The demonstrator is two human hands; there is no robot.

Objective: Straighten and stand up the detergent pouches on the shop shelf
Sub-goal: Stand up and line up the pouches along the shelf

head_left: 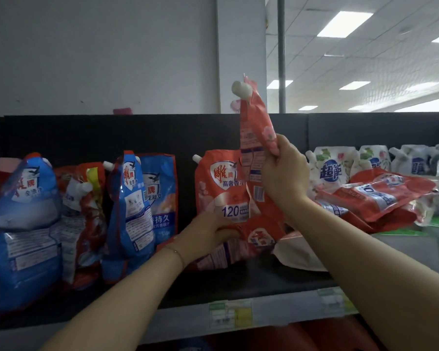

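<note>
Wall and ceiling: pale wall (99, 54) fills the view from 9 to 12 o'clock; lit ceiling panels (345, 22) sit at 1 to 2 o'clock behind a grey pole (280, 54).
Shelf: black back panel (86, 133) across the middle, with the dark shelf deck (238, 279) below it and the price-label strip (230, 314) along its front edge at 6 o'clock.
Lifted red pouch (256, 133): I hold it upright at the centre of the view, edge-on to me. Its white cap (241, 89) is at the top, above the back panel's rim.
Right hand (284, 173): my fingers and thumb are closed tight around the pouch's edge, about halfway up.
Left hand (208, 234): at 7 o'clock of the pouch, with my fingers curled into its lower end, just above the deck.
Open room: bare deck lies in front of the pouch, from 5 to 7 o'clock. Free air above it runs up to the wall.
Blue pouches (23, 224): they stand slumped at 9 o'clock and crowd the left side.
Fallen red pouches (380, 196): a pile lying flat at 3 o'clock, close behind my right forearm.
Standing red pouch (218, 183): upright just behind the lifted one and touching it.
White pouches (332, 168): they stand along the back panel at 2 to 3 o'clock, behind the pile.
Bracelet (175, 252): a thin band on my left wrist.
</note>
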